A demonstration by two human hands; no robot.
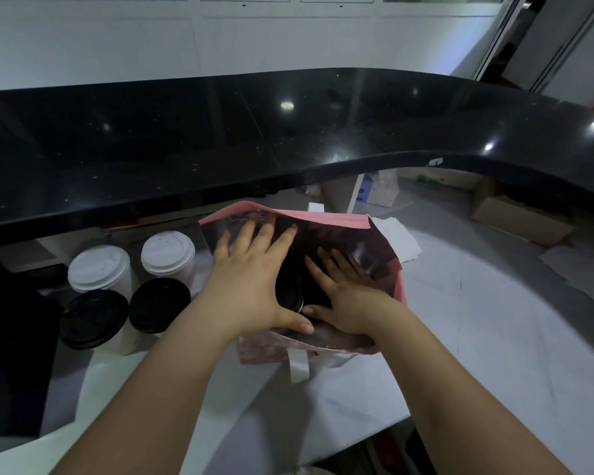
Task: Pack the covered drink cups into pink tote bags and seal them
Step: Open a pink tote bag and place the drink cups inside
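A pink tote bag [326,219] stands open on the white work surface, its inside dark and shiny. My left hand [251,282] lies flat inside the bag mouth with fingers spread, thumb near the front rim. Beside it, my right hand [343,296] also reaches in with straight fingers. Between them a black-lidded cup [288,296] shows inside the bag. To the left of the bag stand two white-lidded cups [98,269] [168,250] and two black-lidded cups [93,318] [159,305].
A glossy black counter [288,132] curves across above the work surface [477,337]. White paper sheets [398,240] lie behind the bag. Cardboard boxes [518,217] sit at the right under the counter. A white bag handle [298,366] hangs at the bag's front.
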